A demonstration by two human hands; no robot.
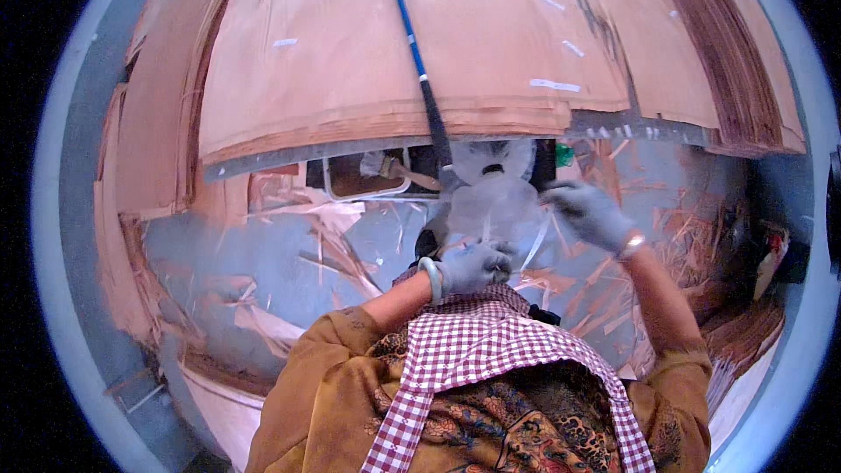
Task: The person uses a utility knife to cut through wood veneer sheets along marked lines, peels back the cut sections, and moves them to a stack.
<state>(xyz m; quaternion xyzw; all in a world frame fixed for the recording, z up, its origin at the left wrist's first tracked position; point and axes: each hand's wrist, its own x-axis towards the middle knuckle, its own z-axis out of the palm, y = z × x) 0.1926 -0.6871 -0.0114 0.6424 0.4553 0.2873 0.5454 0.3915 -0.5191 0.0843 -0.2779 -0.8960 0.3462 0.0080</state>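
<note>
In front of my apron, my left hand (476, 269) is closed, its grey-gloved fingers curled; whatever they hold is hidden. My right hand (589, 212), also gloved, reaches in from the right with its fingertips drawn together. A narrow white strip (538, 238) shows just below those fingertips; I cannot tell whether it is held. Between and beyond the hands sits a cloudy, translucent plastic-looking thing (492, 203), partly blurred. Above it is a clear plastic bag or wrap (499, 156) with a dark round spot.
Ahead lies a broad stack of thin wood sheets (333, 44) bearing short white strips and a blue-and-black pole (412, 39). Beneath its edge, a paintbrush (396, 168) rests across a metal-rimmed tray (346, 195). Wood scraps (337, 245) litter the blue-grey floor. More sheets (162, 114) stand at left.
</note>
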